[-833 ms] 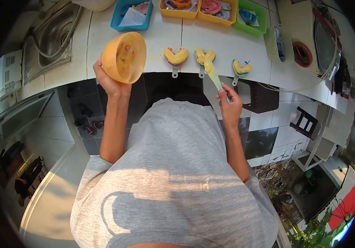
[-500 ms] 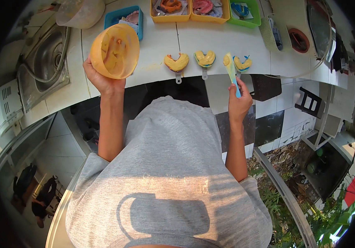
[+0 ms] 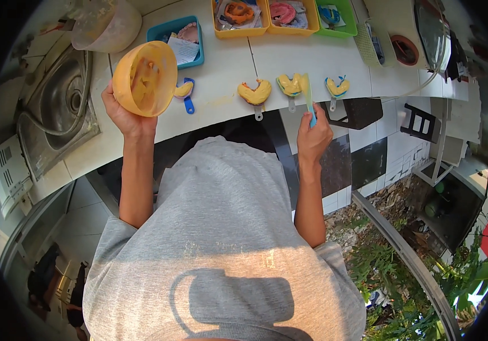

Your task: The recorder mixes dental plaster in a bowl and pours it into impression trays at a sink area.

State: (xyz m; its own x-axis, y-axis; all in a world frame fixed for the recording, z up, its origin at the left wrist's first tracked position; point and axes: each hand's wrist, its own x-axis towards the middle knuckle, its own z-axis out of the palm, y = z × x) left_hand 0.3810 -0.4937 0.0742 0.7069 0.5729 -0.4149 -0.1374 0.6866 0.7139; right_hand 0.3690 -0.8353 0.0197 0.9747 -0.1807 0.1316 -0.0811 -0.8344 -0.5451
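Note:
My left hand (image 3: 131,121) is closed round a yellow-orange mixing bowl (image 3: 123,79), tilted so that the yellow paste smeared inside shows. In my right hand (image 3: 315,137) is a mixing spatula (image 3: 311,105) with a blue handle and a paste-coated pale blade. The blade stands at the right side of the middle dental impression tray (image 3: 288,84), over its yellow paste; whether it touches I cannot tell. Another filled impression tray (image 3: 255,92) lies to its left and a smaller one (image 3: 336,87) to its right. Beside the bowl, partly hidden by it, is a blue-handled impression tray (image 3: 188,102).
Along the back stand a blue box (image 3: 201,52), two yellow boxes (image 3: 238,32) and a green box (image 3: 340,33) with dental models and papers. A steel sink (image 3: 56,108) is at the left, below a translucent tub (image 3: 107,28). A woven basket (image 3: 367,42) stands at right.
My right hand has brought the spatula left, from the right-hand tray to the middle one. The bowl has shifted left in view, and the blue-handled tray now shows beside it.

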